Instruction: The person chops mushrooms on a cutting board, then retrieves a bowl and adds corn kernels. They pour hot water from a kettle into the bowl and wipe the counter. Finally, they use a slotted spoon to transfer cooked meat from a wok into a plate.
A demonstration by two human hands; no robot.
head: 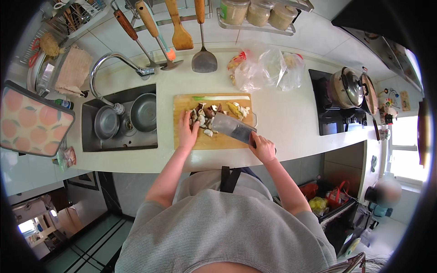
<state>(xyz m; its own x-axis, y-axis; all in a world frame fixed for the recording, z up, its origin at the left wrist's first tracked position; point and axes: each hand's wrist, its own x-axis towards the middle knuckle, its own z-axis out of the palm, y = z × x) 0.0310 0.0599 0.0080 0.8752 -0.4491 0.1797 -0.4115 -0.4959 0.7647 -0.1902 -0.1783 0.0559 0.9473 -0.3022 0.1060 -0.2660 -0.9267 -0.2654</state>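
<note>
My right hand (pixel 263 148) grips the handle of a cleaver (pixel 235 128), whose broad blade lies over the wooden cutting board (pixel 218 144) at the right side of a pile of cut mushrooms (pixel 202 116). At the pile's left edge is my left hand (pixel 187 132), thumb and fingers apart, against the mushroom pieces. Along the board's far edge lies a length of scallion (pixel 222 98). Some yellowish slices (pixel 235 110), perhaps ginger, and pale pieces (pixel 244 111) sit near its right edge. The blade hides part of the board.
Left of the board, a sink (pixel 143 143) holds two metal pans (pixel 145 112) under a curved faucet (pixel 102 65). Plastic bags (pixel 261 70) lie behind the board to the right. A pot (pixel 346 88) stands on the stove (pixel 327 126). A spatula (pixel 204 61) and other utensils hang above.
</note>
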